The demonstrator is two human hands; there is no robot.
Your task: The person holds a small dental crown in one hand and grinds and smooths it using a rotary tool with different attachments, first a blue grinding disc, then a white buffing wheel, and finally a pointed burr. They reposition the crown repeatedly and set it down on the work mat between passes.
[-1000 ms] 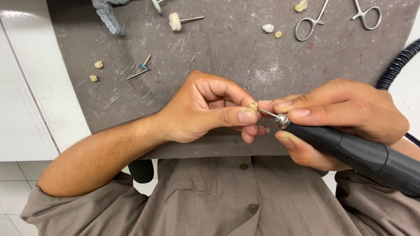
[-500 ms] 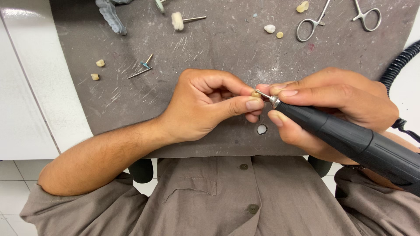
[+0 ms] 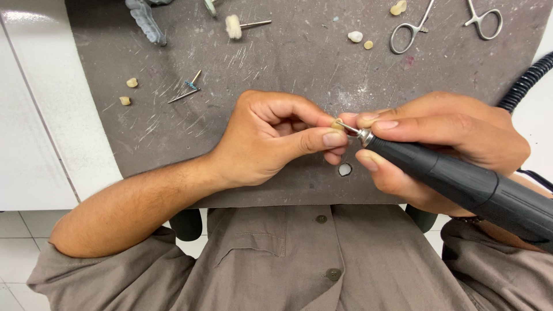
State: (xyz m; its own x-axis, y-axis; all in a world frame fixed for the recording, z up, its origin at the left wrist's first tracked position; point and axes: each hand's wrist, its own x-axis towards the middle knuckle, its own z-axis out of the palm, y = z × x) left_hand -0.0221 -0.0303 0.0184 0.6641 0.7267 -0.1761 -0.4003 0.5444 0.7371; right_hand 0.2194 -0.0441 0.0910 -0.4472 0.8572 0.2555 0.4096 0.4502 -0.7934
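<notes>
Barely shifted, left hand (image 3: pixel 271 138) pinches tooth (image 3: pixel 337 124); right hand (image 3: pixel 443 135) grips handpiece (image 3: pixel 461 178).

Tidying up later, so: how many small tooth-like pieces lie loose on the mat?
5: two at left, two top centre, one at the top edge. Hands may hide more.

Black handpiece (image 3: pixel 461 184), scratched grey mat (image 3: pixel 288 52), cream tooth pieces (image 3: pixel 132 82) (one whiter), taupe shirt (image 3: pixel 288 259)
</notes>
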